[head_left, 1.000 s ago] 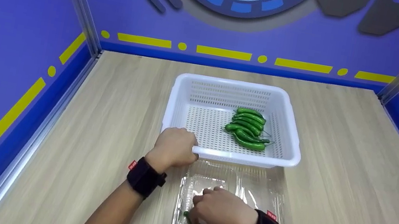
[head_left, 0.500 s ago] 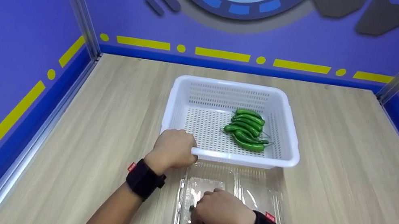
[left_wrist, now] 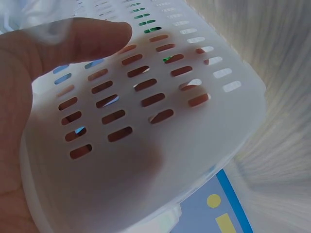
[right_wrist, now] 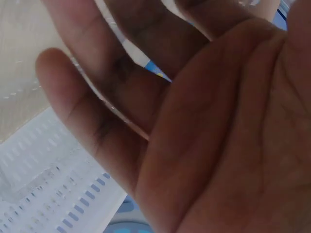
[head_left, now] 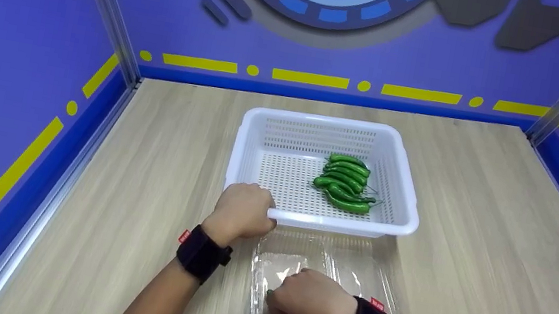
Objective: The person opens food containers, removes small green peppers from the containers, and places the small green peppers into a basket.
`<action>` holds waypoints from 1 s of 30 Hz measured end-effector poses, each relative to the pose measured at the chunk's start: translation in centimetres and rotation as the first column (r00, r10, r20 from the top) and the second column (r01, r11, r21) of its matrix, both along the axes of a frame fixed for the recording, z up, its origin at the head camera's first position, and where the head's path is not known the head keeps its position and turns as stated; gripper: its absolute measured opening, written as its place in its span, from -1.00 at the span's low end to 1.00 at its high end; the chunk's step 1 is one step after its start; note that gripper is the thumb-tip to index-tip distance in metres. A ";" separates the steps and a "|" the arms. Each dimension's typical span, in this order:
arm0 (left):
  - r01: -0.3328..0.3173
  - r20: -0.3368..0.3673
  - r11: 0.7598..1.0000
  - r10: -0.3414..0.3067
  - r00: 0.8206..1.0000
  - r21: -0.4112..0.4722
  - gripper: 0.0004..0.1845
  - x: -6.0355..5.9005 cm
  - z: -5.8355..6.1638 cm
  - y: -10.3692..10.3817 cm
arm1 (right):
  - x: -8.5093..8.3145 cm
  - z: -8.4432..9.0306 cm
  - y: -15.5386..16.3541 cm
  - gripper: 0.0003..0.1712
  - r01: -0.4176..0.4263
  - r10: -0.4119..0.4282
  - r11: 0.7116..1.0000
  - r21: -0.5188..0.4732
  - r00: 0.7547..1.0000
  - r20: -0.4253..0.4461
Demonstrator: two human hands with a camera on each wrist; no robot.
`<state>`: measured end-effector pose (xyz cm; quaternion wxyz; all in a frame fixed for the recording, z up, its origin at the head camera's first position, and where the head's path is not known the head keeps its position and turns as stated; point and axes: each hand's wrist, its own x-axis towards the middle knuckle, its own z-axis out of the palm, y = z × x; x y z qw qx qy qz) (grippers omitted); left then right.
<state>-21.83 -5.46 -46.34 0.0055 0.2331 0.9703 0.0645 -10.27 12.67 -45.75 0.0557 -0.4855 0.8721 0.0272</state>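
1. Two hands work: the left hand (head_left: 241, 211) grips the white basket (head_left: 405, 193) at its near-left rim; the right hand (head_left: 307, 309) curls on a green chili (head_left: 269, 293) inside the clear clamshell tray (head_left: 352, 267).
2. Light, smooth chili: probably best pinched mid-body.
3. Thin tray walls flex; more chilies (head_left: 345, 182) lie in the basket.

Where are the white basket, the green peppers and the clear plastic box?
white basket (head_left: 402, 178): head view, on its right wall.
green peppers (head_left: 346, 183): head view, middle of the pile inside the basket.
clear plastic box (head_left: 357, 271): head view, on its open lid.
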 end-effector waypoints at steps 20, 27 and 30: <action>-0.007 -0.005 1.000 0.007 1.000 -0.018 -0.63 0.0 -0.2 0.0 | -0.4 0.2 0.1 -0.60 0.035 -0.036 0.999 -0.024 0.999 -0.026; 0.002 -0.024 1.000 -0.002 1.000 -0.008 -0.59 0.2 0.0 0.0 | -0.5 0.6 0.2 -0.61 0.026 -0.026 1.000 -0.011 0.999 -0.027; 0.004 -0.025 1.000 -0.004 1.000 -0.008 -0.59 0.2 0.1 0.0 | -0.6 0.9 0.4 -0.63 0.031 -0.031 0.999 -0.014 0.999 -0.007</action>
